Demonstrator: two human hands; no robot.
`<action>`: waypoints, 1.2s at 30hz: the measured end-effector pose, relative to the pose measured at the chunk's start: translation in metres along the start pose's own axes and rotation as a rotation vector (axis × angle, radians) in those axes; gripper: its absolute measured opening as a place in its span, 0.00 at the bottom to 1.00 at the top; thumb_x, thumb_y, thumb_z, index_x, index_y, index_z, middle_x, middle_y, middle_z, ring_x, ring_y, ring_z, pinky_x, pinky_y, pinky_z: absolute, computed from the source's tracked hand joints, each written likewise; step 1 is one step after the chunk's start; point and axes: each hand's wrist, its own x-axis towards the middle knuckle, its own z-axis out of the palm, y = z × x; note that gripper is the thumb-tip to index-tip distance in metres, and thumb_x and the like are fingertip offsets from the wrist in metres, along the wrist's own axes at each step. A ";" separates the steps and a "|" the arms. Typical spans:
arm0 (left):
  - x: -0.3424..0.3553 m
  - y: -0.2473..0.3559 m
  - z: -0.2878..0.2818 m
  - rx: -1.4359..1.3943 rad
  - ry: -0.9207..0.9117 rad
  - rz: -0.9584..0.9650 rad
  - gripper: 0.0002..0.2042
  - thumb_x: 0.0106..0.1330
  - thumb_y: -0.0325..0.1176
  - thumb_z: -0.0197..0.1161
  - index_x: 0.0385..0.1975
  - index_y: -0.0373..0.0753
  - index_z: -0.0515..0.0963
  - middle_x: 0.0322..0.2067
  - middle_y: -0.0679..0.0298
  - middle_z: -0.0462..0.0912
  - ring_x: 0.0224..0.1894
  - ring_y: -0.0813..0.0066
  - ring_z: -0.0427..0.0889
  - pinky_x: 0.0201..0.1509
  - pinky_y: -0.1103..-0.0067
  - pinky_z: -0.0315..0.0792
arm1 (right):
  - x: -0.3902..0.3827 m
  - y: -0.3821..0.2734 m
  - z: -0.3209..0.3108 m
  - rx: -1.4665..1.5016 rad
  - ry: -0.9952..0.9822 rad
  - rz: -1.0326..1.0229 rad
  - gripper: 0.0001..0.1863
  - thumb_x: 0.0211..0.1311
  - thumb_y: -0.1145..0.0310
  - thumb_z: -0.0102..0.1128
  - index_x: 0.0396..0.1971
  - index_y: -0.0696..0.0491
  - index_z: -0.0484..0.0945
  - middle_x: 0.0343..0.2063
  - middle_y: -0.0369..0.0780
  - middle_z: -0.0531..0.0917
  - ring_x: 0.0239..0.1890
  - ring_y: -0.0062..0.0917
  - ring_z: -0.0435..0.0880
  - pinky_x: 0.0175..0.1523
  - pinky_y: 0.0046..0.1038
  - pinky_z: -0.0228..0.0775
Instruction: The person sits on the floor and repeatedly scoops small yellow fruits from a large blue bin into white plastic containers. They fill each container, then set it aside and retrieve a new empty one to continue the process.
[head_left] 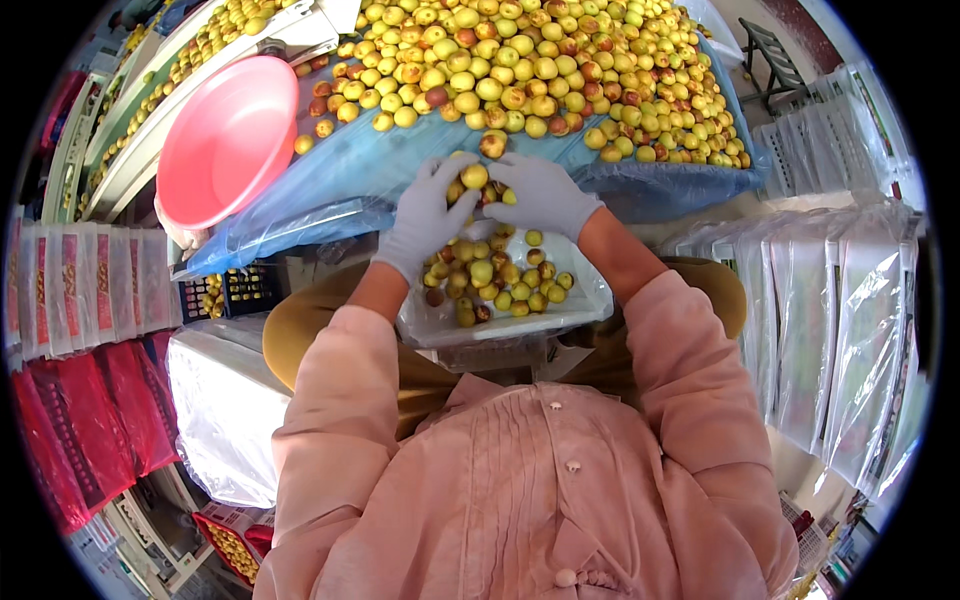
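Note:
My left hand (425, 215) and my right hand (545, 200), both in pale gloves, are curled round several small yellow-green and reddish fruits (474, 176) between them, at the edge of a blue plastic sheet (340, 185). Just below my hands, a white plastic-lined tray (585, 312) holds several more fruits (482, 272) in front of my body. The hands partly hide the fruits they grip.
A large fruit pile (510, 65) lies on the blue-lined surface ahead. A pink basin (228, 140) stands at left, beside a fruit-filled chute (150, 95). Wrapped packaging stacks (810, 320) line the right; red packs (95, 430) and a dark crate (250, 292) are at left.

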 end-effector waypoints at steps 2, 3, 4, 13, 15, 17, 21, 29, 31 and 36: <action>-0.028 0.006 0.001 -0.003 -0.035 -0.038 0.21 0.68 0.40 0.66 0.61 0.52 0.76 0.53 0.52 0.78 0.51 0.48 0.83 0.54 0.64 0.79 | -0.023 -0.006 0.006 -0.048 0.033 -0.055 0.18 0.59 0.55 0.66 0.46 0.46 0.81 0.46 0.40 0.81 0.50 0.42 0.81 0.50 0.43 0.79; -0.041 0.011 0.004 -0.009 -0.052 -0.054 0.22 0.68 0.41 0.66 0.62 0.55 0.76 0.53 0.52 0.77 0.50 0.49 0.84 0.53 0.64 0.80 | -0.038 -0.004 0.012 -0.060 0.030 -0.081 0.17 0.59 0.57 0.66 0.46 0.46 0.81 0.46 0.40 0.80 0.51 0.41 0.80 0.49 0.43 0.79; -0.054 0.014 0.009 0.052 -0.114 -0.060 0.22 0.68 0.41 0.66 0.62 0.54 0.75 0.54 0.50 0.76 0.52 0.47 0.82 0.55 0.63 0.79 | -0.051 -0.002 0.022 -0.068 0.026 -0.113 0.16 0.59 0.59 0.66 0.46 0.46 0.81 0.46 0.39 0.80 0.52 0.41 0.79 0.49 0.43 0.80; -0.112 -0.043 0.064 0.711 -0.495 0.199 0.32 0.73 0.47 0.58 0.75 0.46 0.63 0.76 0.51 0.60 0.74 0.31 0.58 0.77 0.49 0.55 | -0.125 0.037 0.081 -0.543 -0.106 -0.106 0.22 0.69 0.56 0.59 0.61 0.43 0.77 0.64 0.45 0.77 0.69 0.43 0.72 0.72 0.51 0.60; -0.106 -0.045 0.049 0.673 -0.580 0.008 0.32 0.74 0.48 0.56 0.76 0.48 0.61 0.76 0.52 0.61 0.74 0.31 0.58 0.77 0.49 0.56 | -0.112 0.035 0.045 -0.133 -0.239 0.092 0.19 0.69 0.59 0.60 0.57 0.45 0.79 0.56 0.44 0.82 0.61 0.41 0.79 0.65 0.45 0.69; -0.100 -0.036 0.032 0.636 -0.493 0.006 0.26 0.73 0.44 0.59 0.70 0.45 0.70 0.67 0.49 0.75 0.68 0.40 0.73 0.70 0.55 0.68 | -0.096 0.028 -0.001 0.092 0.048 0.046 0.13 0.68 0.64 0.61 0.49 0.50 0.82 0.43 0.43 0.87 0.46 0.40 0.86 0.52 0.37 0.79; -0.023 0.009 -0.030 0.029 -0.037 -0.063 0.14 0.72 0.41 0.62 0.48 0.40 0.85 0.39 0.50 0.88 0.42 0.52 0.88 0.47 0.67 0.81 | -0.076 0.067 -0.076 -0.024 0.439 0.350 0.15 0.68 0.57 0.63 0.46 0.51 0.84 0.42 0.44 0.86 0.46 0.42 0.86 0.51 0.39 0.78; 0.087 -0.098 -0.044 -0.028 0.255 -0.321 0.22 0.73 0.49 0.60 0.60 0.42 0.79 0.49 0.48 0.86 0.52 0.53 0.86 0.58 0.69 0.76 | -0.004 0.087 -0.037 0.057 0.216 0.514 0.33 0.68 0.39 0.56 0.65 0.45 0.74 0.53 0.52 0.82 0.54 0.48 0.84 0.58 0.44 0.76; 0.100 -0.080 -0.023 -0.192 0.236 -0.325 0.22 0.73 0.51 0.62 0.59 0.43 0.79 0.48 0.48 0.87 0.52 0.55 0.86 0.57 0.70 0.76 | 0.012 0.067 -0.037 0.121 0.189 0.509 0.35 0.67 0.38 0.58 0.66 0.45 0.73 0.59 0.53 0.78 0.56 0.50 0.82 0.60 0.44 0.76; 0.097 -0.038 0.010 -0.199 0.116 -0.246 0.20 0.72 0.48 0.65 0.57 0.45 0.79 0.44 0.50 0.87 0.47 0.58 0.87 0.53 0.70 0.77 | 0.040 0.049 -0.015 0.281 0.143 0.378 0.32 0.66 0.43 0.64 0.62 0.49 0.74 0.52 0.52 0.83 0.57 0.46 0.82 0.61 0.39 0.74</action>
